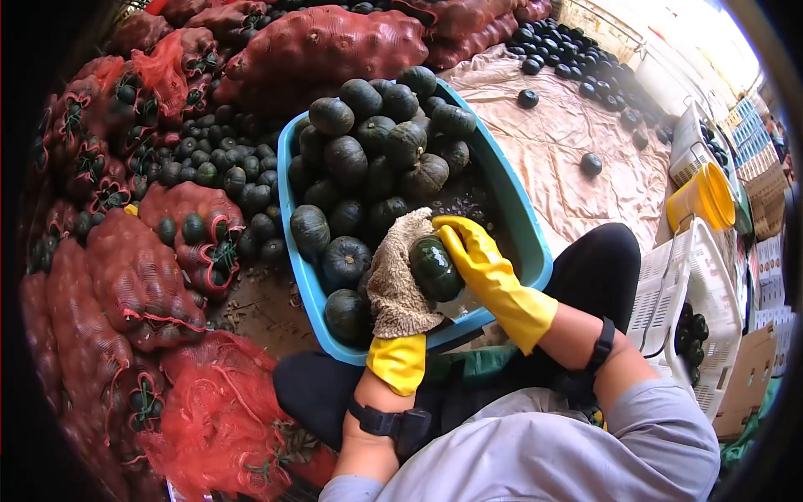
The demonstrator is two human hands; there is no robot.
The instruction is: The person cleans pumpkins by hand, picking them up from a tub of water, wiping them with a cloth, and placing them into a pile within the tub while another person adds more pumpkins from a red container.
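My right hand, in a yellow rubber glove, curls its fingers over the side of a wet, dark green squash. On the squash's other side, a brown terry towel is wrapped around my left hand and pressed against the skin. Only the yellow cuff of that hand shows; the towel hides its fingers. Both hands are over the near end of a blue tub. Several duller green squashes are heaped in the tub, with dark water along its right side.
Red mesh sacks of squashes crowd the left and back. Loose squashes lie beside the tub, others on a pale sheet. At right stand a yellow bucket, white crates and cardboard.
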